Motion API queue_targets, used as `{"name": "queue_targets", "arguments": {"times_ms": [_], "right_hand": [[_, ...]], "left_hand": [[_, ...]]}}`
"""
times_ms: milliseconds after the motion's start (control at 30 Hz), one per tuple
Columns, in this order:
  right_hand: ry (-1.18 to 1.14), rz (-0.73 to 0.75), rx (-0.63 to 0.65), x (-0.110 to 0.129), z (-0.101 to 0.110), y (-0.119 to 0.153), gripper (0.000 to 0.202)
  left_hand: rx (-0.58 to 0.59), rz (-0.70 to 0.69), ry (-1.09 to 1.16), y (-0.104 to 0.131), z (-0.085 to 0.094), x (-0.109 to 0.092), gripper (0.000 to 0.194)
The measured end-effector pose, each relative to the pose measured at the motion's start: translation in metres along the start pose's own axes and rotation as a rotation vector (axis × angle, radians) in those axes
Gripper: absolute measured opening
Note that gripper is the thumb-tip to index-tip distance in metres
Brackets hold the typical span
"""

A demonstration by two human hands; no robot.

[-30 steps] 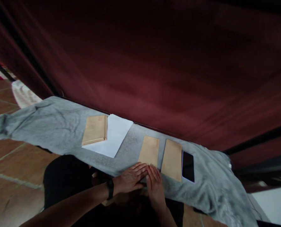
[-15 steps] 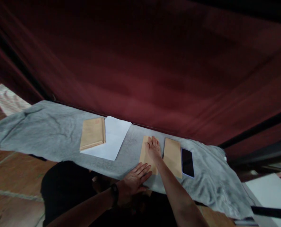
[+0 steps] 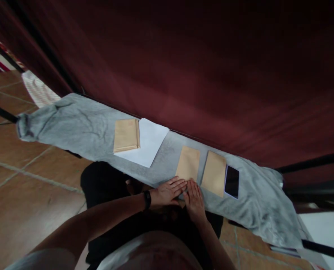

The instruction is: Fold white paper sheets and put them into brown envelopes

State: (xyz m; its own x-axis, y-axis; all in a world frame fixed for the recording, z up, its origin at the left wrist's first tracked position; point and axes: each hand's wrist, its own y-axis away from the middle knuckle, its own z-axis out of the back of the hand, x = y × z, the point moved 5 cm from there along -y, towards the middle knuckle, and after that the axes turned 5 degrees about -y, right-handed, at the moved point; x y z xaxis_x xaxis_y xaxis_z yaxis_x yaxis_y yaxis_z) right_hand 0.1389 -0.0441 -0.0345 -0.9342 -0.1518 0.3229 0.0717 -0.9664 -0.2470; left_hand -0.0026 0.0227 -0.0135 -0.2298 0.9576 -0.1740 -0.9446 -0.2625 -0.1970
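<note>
A brown paper envelope (image 3: 188, 161) lies flat on the grey cloth in front of me. Across its near end rests my left hand (image 3: 169, 190), fingers stretched out and pointing right; a dark band circles that wrist. My right hand (image 3: 194, 198) lies flat beside it on the same near end, fingers extended, its fingertips close to the left ones. To the right is another brown envelope (image 3: 214, 173), touched by neither hand. Further left, a stack of brown envelopes (image 3: 126, 134) sits partly on white paper sheets (image 3: 152, 140).
A phone (image 3: 232, 182) with a dark screen lies right of the envelopes. Grey cloth (image 3: 82, 120) covers the narrow table, bunched at both ends. Behind it hangs a dark red curtain (image 3: 167, 82). Dark metal bars (image 3: 324, 249) stick out at the sides.
My right hand has slid from the envelope's far half down to its near end, beside my left hand. The view has tilted, shifting the table's contents up and right.
</note>
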Motion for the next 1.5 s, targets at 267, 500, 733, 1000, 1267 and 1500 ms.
{"name": "queue_targets", "arguments": {"times_ms": [267, 500, 733, 1000, 1267, 1500], "right_hand": [[0.021, 0.034, 0.017, 0.012, 0.015, 0.014, 0.058], [0.025, -0.007, 0.001, 0.012, 0.021, 0.015, 0.052], [-0.073, -0.178, -0.081, 0.006, 0.028, -0.004, 0.041], [-0.146, -0.369, -0.266, -0.001, 0.025, -0.022, 0.040], [-0.134, -0.573, -0.281, -0.018, 0.020, -0.031, 0.029], [-0.382, -0.640, -0.393, -0.021, 0.016, -0.034, 0.016]], "left_hand": [[0.082, 0.035, 0.037, 0.001, 0.005, -0.003, 0.079], [0.104, 0.061, 0.031, 0.008, 0.010, -0.003, 0.078], [0.052, 0.094, -0.027, 0.011, 0.002, -0.003, 0.074], [-0.009, 0.129, -0.120, 0.004, 0.000, 0.000, 0.062], [-0.068, 0.125, -0.186, 0.004, -0.012, 0.002, 0.061], [-0.147, 0.087, -0.263, 0.003, -0.006, 0.004, 0.061]]}}
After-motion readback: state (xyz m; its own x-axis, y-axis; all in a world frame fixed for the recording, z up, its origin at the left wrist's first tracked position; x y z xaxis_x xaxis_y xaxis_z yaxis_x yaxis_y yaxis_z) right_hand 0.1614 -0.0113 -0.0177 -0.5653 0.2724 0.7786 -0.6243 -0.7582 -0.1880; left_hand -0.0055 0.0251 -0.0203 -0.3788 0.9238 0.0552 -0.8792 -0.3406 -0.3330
